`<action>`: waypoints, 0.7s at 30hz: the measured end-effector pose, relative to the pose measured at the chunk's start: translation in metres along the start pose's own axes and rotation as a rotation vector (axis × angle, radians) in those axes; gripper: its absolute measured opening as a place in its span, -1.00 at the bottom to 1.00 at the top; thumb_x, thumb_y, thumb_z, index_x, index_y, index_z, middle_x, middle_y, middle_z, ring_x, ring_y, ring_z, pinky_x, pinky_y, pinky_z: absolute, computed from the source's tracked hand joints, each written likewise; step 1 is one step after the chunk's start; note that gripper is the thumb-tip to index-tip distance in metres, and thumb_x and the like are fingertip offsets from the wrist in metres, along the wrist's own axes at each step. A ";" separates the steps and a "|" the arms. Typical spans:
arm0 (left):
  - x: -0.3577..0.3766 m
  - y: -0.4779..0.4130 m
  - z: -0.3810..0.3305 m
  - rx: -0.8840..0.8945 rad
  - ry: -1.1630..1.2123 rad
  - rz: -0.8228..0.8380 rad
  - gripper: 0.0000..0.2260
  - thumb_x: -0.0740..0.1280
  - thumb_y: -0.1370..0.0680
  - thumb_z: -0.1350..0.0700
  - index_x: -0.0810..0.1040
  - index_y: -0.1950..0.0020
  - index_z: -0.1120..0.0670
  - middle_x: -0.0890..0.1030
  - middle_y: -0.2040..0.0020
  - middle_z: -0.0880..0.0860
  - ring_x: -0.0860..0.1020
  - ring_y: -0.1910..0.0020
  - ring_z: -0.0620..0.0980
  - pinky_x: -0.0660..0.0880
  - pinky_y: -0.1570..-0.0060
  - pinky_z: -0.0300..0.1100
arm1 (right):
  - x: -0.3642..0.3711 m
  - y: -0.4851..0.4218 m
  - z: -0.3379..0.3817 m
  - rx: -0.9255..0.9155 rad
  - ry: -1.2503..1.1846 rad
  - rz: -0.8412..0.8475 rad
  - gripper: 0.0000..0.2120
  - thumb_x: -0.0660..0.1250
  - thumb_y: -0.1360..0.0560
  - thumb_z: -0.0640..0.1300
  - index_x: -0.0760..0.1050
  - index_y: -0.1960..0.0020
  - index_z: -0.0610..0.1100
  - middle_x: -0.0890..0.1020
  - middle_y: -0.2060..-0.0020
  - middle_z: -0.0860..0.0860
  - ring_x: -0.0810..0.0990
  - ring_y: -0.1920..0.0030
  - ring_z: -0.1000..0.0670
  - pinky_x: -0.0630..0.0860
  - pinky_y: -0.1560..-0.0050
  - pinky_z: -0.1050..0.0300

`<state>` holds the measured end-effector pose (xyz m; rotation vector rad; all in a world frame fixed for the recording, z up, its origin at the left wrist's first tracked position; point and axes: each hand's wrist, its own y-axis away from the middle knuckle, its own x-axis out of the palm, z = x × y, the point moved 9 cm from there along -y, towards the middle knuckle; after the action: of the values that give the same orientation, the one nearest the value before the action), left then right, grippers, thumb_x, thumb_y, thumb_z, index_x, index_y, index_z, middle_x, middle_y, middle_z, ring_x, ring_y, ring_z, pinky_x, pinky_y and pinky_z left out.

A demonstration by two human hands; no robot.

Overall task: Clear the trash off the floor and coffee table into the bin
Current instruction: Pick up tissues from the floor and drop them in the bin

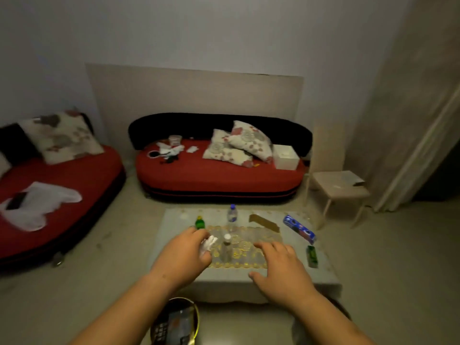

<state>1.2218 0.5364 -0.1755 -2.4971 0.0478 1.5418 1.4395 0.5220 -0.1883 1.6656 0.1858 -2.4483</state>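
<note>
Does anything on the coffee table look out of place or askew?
Yes. A blue biscuit pack and a green packet lie loose near the right edge of the coffee table, and a brown cardboard strip lies askew behind the gold runner. The left hand holds a crumpled white tissue.

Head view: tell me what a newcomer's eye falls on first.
The left hand grips a crumpled white tissue over the coffee table, with the right hand spread open beside it, front and centre. Behind them a red sofa glows against the back wall; a blue packet lies on the table's right side, and the bin sits at the bottom edge.
</note>
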 end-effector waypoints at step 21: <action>0.067 -0.002 0.267 -0.351 0.024 0.096 -0.72 0.37 -0.46 -0.02 0.54 -0.16 -0.11 0.54 -0.08 -0.07 0.55 -0.02 -0.01 0.46 0.02 -0.14 | 0.225 -0.158 0.114 -0.190 -0.010 0.238 -0.42 0.31 -0.43 0.19 0.29 -0.41 0.12 0.44 -0.29 0.06 0.35 -0.30 -0.07 0.39 -0.31 -0.01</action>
<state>1.0168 0.5953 -0.3501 -2.8180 -0.1116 1.6839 1.2208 0.6373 -0.3552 1.5017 0.1987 -2.1906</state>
